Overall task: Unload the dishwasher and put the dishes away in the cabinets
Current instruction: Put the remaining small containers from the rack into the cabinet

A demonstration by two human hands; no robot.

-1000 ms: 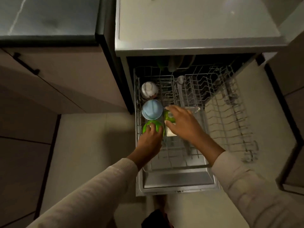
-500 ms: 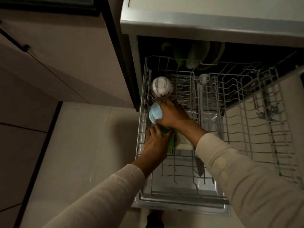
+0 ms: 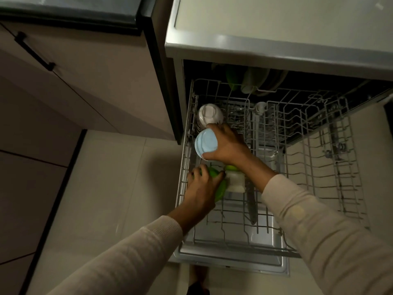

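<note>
To the left, a pale cabinet door [image 3: 89,81] with a dark bar handle [image 3: 34,51] stands shut above the tiled floor [image 3: 117,188]. The dishwasher's upper rack [image 3: 308,177] is pulled out in front of the person, and both sleeved arms reach into its left side. The left hand [image 3: 202,188] lies on a green bowl [image 3: 220,188] at the rack's left edge, its fingers [image 3: 196,173] curled over the top and gripping it. Just beyond it, the right hand [image 3: 228,145] holds a pale blue bowl [image 3: 205,144] with its base turned up. The thumb is at the near rim and the fingers [image 3: 214,126] wrap round the far rim. Behind that bowl a white cup [image 3: 209,116] sits upside down in the rack. Under the right wrist a white container [image 3: 235,183] rests against the green bowl. Farther back, plates [image 3: 255,80] stand on edge inside the machine, beneath the pale bench [image 3: 276,24].
</note>
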